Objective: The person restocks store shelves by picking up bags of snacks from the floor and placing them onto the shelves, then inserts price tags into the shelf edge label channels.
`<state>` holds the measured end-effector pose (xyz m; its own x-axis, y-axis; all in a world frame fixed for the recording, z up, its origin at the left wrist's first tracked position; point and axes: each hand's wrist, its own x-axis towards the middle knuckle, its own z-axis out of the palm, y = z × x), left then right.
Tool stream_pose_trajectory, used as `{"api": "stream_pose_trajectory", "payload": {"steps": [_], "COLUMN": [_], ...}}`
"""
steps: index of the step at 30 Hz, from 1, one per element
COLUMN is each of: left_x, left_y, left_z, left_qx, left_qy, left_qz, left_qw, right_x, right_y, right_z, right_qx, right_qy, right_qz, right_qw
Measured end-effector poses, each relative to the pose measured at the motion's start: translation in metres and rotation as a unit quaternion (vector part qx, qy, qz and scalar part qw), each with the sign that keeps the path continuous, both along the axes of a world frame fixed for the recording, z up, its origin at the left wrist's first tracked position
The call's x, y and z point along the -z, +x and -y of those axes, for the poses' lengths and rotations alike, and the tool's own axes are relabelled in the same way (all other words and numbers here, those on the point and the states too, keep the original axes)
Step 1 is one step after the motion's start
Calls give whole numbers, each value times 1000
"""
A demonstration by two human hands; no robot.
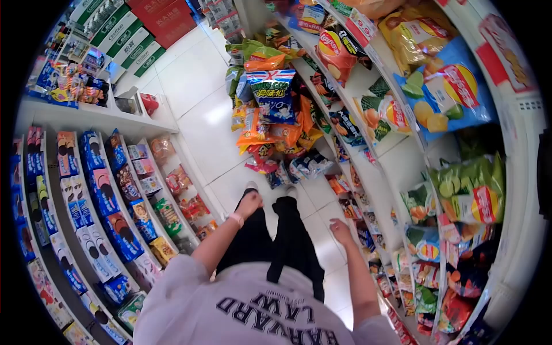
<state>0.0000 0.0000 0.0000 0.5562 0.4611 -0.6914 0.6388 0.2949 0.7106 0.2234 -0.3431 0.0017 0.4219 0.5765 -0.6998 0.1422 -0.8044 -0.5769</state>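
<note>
My left hand (250, 204) hangs in front of my left thigh, fingers loosely bent and a little apart, with nothing visible in it. A band circles that wrist. My right hand (341, 231) hangs beside my right leg, close to the snack shelves, its fingers loosely apart and holding nothing visible. Neither hand touches any goods. Ahead of my shoes, a large pile of snack bags (253, 129) lies on the floor. On top sits a blue snack bag (273, 96).
Cookie packs (118, 236) fill the curved-looking shelves on the left. On the right, shelves hold chip bags, including a green Lay's bag (471, 187) and a blue Lay's bag (451, 86). Stacked Cestbon cartons (123, 40) and red boxes (167, 20) stand at the back. Pale floor tiles (204, 106) run between.
</note>
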Motion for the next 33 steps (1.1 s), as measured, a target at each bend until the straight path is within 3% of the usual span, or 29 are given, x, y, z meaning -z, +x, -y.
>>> {"api": "stream_pose_trajectory", "payload": {"steps": [2,3,4,7,8,9,10,12,13,15,18,19,22,25,26,28,29,30,32,33], "left_x": [20,18,37,94,143,157,170,203,224,255,316,330,384,435,459,522,550,560,573,577], "left_y": [-8,-46,-39,-30,-45,-40,-28,-11,-7,16,40,47,69,94,101,99,93,95,96,91], "left_z": [-3,100,88,63,77,77,75,69,71,68,61,57,52,49,47,50,53,45,42,50], "left_qx": [18,41,43,74,99,137,180,217,227,254,372,431,492,503,515,414,411,417,445,472], "left_qy": [41,-59,-36,-2,19,10,34,53,94,160,278,354,417,534,502,480,505,591,659,645], "left_qz": [-19,-93,-133,-242,-278,-283,-287,-247,-224,-246,-250,-210,-147,-107,-110,-39,-24,-7,-29,-66], "left_qw": [999,993,990,967,955,949,940,943,943,922,850,803,750,671,686,772,759,691,606,598], "right_x": [30,-22,2,97,125,154,198,252,234,269,328,349,403,426,428,409,405,409,412,404], "right_y": [-1,-37,-32,-11,-7,-1,3,15,27,36,47,48,53,51,56,70,73,77,85,88], "right_z": [-25,58,32,-17,-22,-29,-30,-62,-103,-140,-159,-153,-132,-128,-127,-135,-138,-135,-128,-125], "right_qx": [105,180,209,127,206,283,427,551,552,593,601,593,492,459,519,658,707,700,680,662], "right_qy": [25,-121,-157,-282,-274,-266,-184,-38,-54,-56,-13,-12,-90,-250,-270,-99,-8,36,58,66], "right_qz": [-84,-198,-241,-290,-292,-291,-325,-331,-286,-202,-109,-96,-2,211,167,-8,-98,-120,-36,-9], "right_qw": [991,956,935,906,893,874,824,766,782,778,791,799,866,826,794,746,700,703,730,746]}}
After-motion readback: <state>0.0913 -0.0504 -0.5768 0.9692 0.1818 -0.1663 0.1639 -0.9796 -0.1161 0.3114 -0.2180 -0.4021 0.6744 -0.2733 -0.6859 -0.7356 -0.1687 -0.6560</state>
